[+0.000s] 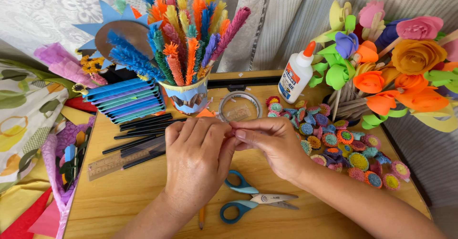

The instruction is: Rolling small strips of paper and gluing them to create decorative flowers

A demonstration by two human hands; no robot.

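Observation:
My left hand [196,159] and my right hand [270,144] meet over the middle of the wooden table [119,191], fingertips pinched together on something small that the fingers hide. Just behind them lies a clear tape roll [240,106]. Blue-handled scissors [250,200] lie under my wrists, with a pencil [202,216] beside them. A heap of small rolled paper flowers [336,141] spreads to the right of my right hand.
A paper cup of fringed paper stems [188,48] stands at the back, a white glue bottle [296,74] to its right, and a paper flower bouquet [396,62] at far right. Black sticks [138,138], a ruler [112,162] and stacked blue strips [125,100] lie left.

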